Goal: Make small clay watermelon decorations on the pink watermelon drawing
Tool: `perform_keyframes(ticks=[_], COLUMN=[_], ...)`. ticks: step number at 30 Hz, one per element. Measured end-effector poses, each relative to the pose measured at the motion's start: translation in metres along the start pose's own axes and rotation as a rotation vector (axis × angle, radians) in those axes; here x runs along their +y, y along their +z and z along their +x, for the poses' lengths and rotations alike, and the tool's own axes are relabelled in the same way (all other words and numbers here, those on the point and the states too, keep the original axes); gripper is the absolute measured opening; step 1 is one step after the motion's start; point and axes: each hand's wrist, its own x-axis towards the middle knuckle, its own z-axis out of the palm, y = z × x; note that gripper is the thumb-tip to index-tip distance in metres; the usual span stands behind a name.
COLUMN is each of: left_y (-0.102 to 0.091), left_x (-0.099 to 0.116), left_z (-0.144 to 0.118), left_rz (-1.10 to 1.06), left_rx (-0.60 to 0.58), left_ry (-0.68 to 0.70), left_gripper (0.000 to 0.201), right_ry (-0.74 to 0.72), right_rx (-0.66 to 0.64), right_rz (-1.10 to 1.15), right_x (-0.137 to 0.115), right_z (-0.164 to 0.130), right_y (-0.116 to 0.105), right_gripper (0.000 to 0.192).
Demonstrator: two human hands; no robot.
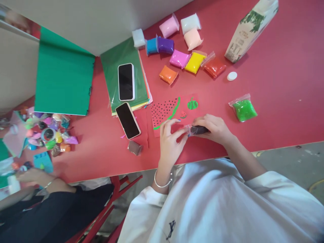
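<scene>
Between my two hands is a small clear packet of black clay [199,130]. My right hand [214,127] is closed around its dark body. The thumb and finger of my left hand [172,136] pinch the packet's clear end. Just beyond my hands lies a pink-red sheet [162,113] bearing a large watermelon slice with black dots and a green rind. A small melon slice [183,114] and a round green striped melon [192,103] are on it to the right. My fingers cover part of the sheet's near side.
Clay packets in several colours, such as a yellow one [194,62], lie at the back. A green packet [243,108] is at the right, near a white cap [232,76] and a carton [249,32]. Two phones [126,82] lie left. A co-worker's hand [32,176] is far left.
</scene>
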Motion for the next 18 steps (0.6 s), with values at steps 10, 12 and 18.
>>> perform_keyframes(ticks=[10,12,18], left_y=[-0.0062,-0.0083,-0.0096], left_x=[0.0022,0.0023,0.0044], left_z=[0.0069,0.0066,0.0058], left_rz=[-0.039,-0.039,-0.033], left_rx=[-0.047,-0.068,-0.037], left_ry=[-0.047,-0.033,0.004], left_gripper=[0.005,0.005,0.005], right_ry=[0.025,0.015,0.036], right_rx=[-0.001,0.000,-0.012], right_rz=[0.090,0.112,0.117], right_x=[-0.0011,-0.0017,-0.0029], right_z=[-0.0020,-0.0009,0.0012], right_y=[0.0021,0.0020,0.0025], right_gripper=[0.025,0.026,0.028])
